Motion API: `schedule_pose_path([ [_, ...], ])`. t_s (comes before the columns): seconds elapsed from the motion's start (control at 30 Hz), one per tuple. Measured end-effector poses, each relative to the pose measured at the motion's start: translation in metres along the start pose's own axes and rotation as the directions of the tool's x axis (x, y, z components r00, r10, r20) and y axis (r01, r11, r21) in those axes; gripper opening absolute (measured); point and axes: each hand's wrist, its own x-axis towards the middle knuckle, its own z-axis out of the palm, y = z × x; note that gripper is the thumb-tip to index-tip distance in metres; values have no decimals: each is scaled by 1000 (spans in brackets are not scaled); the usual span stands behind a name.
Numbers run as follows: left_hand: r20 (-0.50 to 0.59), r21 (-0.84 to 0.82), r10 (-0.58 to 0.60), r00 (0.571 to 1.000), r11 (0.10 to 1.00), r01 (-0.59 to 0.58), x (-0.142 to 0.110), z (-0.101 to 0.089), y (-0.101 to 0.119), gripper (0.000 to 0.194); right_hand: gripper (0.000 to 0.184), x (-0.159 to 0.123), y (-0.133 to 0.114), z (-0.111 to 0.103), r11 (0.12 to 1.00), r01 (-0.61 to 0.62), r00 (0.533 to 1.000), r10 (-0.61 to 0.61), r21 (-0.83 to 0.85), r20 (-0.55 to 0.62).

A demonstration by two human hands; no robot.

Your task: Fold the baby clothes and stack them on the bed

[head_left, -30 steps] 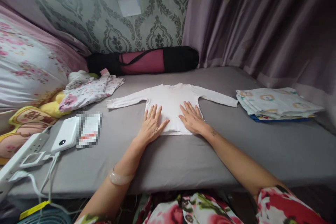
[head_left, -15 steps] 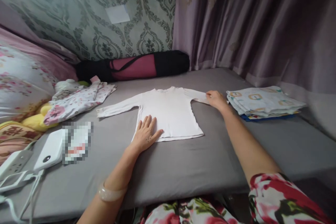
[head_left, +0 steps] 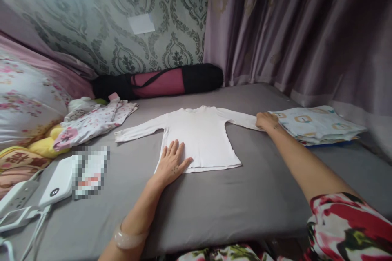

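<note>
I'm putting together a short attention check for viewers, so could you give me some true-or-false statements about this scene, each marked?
1. The left hand lies flat on the white top. True.
2. The right hand is at the end of a sleeve. True.
3. That sleeve is folded across the front of the white top. False: it stretches out to the side.
4. A bangle circles the left forearm. True.
5. The folded pile lies on the left hand's side. False: it lies on the right hand's side.
</note>
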Motion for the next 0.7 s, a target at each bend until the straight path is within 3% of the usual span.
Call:
schedule_pose_path([
  [0.2, 17, -10, -6, 1000, 1000, 7, 2, -1, 0, 77, 29, 5, 1, -31, 999, -43, 995, 44, 14, -93],
  [0.27, 19, -14, -11, 1000, 1000, 11, 2, -1, 0, 77, 24, 9, 5, -42, 988, -51, 991, 68, 144, -115],
  [0.33, 24, -19, -14, 1000, 1000, 15, 2, 0, 0, 77, 20, 12, 8, -49, 915, -45, 986, 105, 402, -128],
  [0.4, 33, -23, -18, 999, 1000, 18, 2, 0, 1, 76, 16, 13, 6, -52, 713, -21, 977, 162, 701, -136],
  [0.5, 47, -22, -14, 999, 1000, 15, 1, -6, 3, 75, 11, 13, -6, -54, 240, 5, 968, 244, 971, -65],
  [0.6, 46, -22, 36, 998, 999, -35, 6, -23, 3, 70, 19, 13, -22, -57, -158, -25, 958, 279, 987, 69],
  [0.7, 73, -71, 64, 995, 996, -58, 26, -46, 1, 51, 25, 17, -32, -58, -406, -73, 971, 181, 911, 159],
])
